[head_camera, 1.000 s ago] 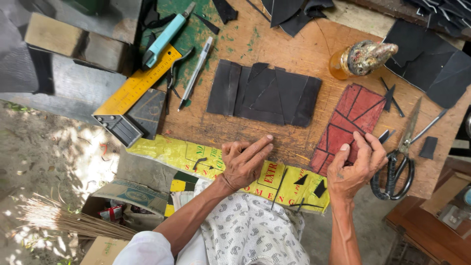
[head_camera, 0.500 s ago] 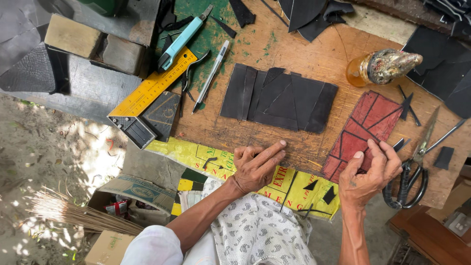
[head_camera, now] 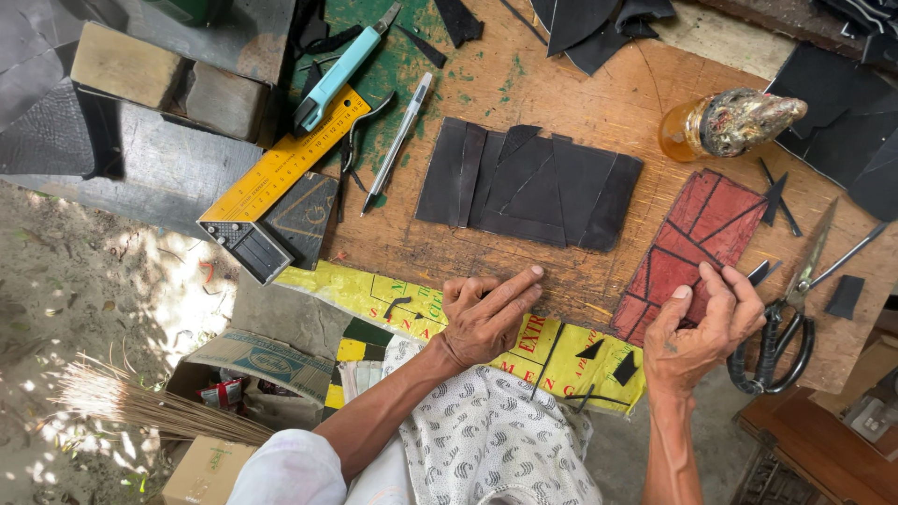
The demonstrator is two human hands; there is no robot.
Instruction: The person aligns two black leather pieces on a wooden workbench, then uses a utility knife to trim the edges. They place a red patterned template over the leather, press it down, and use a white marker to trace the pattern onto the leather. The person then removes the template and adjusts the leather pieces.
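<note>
On wooden bench (head_camera: 580, 103), near edge: left hand (head_camera: 486, 318), flat, fingers spread, palm down on the wood, holding nothing. Right hand (head_camera: 702, 323), fingers pinching the lower corner of a red sheet (head_camera: 697, 248) marked with dark lines, lying flat. Beyond the left hand: black pieces (head_camera: 528, 187), overlapped. Right of the red sheet: scissors (head_camera: 790, 309), just beside the right hand. Far end: bottle (head_camera: 725, 123), on its side. Left end: yellow square (head_camera: 276, 182), pen (head_camera: 398, 140), blue knife (head_camera: 341, 67).

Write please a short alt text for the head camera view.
A person's right hand touches a red sheet on a wooden workbench, while the left hand rests flat near black sheets. Scissors lie at the right.
</note>
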